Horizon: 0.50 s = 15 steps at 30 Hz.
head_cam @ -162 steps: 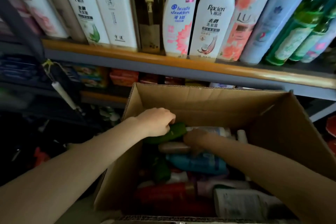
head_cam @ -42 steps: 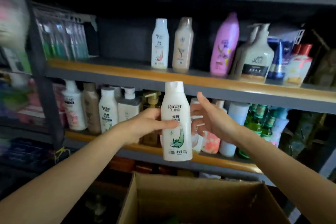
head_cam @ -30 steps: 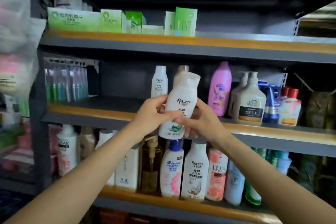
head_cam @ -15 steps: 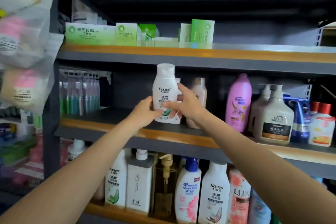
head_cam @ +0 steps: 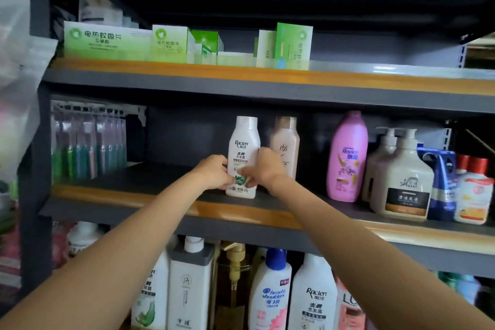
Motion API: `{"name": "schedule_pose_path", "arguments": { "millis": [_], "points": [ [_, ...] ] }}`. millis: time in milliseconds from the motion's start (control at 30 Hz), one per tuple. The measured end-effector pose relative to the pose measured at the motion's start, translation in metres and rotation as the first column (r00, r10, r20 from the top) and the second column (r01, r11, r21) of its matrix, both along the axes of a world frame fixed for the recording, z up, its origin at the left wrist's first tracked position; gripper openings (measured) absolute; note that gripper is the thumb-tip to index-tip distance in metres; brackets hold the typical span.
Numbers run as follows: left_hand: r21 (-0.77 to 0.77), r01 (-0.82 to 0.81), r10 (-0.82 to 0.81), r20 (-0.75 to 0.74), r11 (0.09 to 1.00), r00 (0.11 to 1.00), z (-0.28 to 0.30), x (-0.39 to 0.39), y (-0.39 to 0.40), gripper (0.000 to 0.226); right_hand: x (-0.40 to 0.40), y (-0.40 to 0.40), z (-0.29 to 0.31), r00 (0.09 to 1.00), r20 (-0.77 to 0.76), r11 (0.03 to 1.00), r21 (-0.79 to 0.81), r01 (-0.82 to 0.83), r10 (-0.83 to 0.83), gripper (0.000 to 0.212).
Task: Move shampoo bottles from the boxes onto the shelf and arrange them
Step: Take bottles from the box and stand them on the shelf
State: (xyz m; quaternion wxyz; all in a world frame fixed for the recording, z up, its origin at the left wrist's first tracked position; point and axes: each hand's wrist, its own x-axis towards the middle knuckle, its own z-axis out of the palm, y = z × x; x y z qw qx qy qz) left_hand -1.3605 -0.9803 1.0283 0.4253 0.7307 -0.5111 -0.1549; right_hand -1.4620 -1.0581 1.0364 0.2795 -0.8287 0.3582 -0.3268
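Note:
A white Raclen shampoo bottle (head_cam: 244,147) with a green leaf label stands upright on the middle shelf (head_cam: 166,202). My left hand (head_cam: 213,173) grips its lower left side. My right hand (head_cam: 265,167) holds its lower right side, fingers across the label. Just to its right stands a beige bottle (head_cam: 286,142), partly behind my right hand. The boxes are out of view.
Further right on the middle shelf stand a pink Rejoice bottle (head_cam: 347,158), white pump bottles (head_cam: 401,179) and smaller bottles (head_cam: 474,190). Toothbrush packs (head_cam: 88,142) hang at the left. Green cartons (head_cam: 107,43) line the top shelf. The lower shelf holds a row of bottles (head_cam: 270,292).
Both hands have lowered the white bottle from the air onto the middle shelf, where it now stands upright beside the beige bottle. The camera view has tilted slightly upward.

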Motion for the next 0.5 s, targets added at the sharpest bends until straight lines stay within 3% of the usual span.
{"name": "schedule_pose_path", "arguments": {
  "millis": [100, 200, 433, 500],
  "points": [
    [0.034, -0.044, 0.040, 0.094, 0.998, 0.995, 0.002, -0.002, -0.009, 0.037, 0.004, -0.007, -0.002, 0.986, -0.130, 0.982, -0.171, 0.080, -0.103, 0.032],
    [0.075, -0.057, 0.044, 0.164, 0.996, 0.985, 0.001, -0.006, -0.016, 0.039, 0.009, -0.017, -0.003, 0.972, -0.170, 0.963, -0.244, 0.117, -0.161, 0.040],
    [0.096, -0.055, 0.032, 0.229, 0.994, 0.973, 0.000, -0.011, -0.019, 0.040, 0.012, -0.020, 0.004, 0.945, -0.255, 0.956, -0.257, 0.139, -0.206, 0.034],
    [0.086, -0.065, 0.044, 0.224, 0.994, 0.974, 0.000, -0.012, -0.018, 0.041, 0.008, -0.014, 0.006, 0.932, -0.278, 0.943, -0.298, 0.146, -0.232, 0.019]
  ]
}}
